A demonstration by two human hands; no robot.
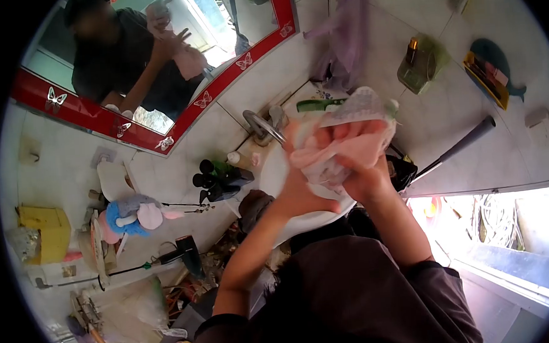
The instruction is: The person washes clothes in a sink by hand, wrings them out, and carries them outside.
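A pink cloth (354, 148) with a paler, patterned whitish part is bunched up above the white sink (274, 174). My right hand (368, 179) grips it from below, the folds covering most of the fingers. Beside the cloth's left edge is my left hand (303, 192), blurred, its thumb stretched away from the palm and its fingers pointing upward. Whether those fingertips touch the cloth I cannot make out. A curved metal faucet (263, 125) stands just left of the cloth, and a green comb (321, 105) lies behind it.
A red-framed mirror (220, 81) hangs at upper left. Dark bottles (219, 177) stand left of the sink. On the right wall are a perfume bottle (419, 67), a yellow holder (490, 85) and a dark-handled rod (462, 146). A hair dryer (189, 257) hangs at lower left.
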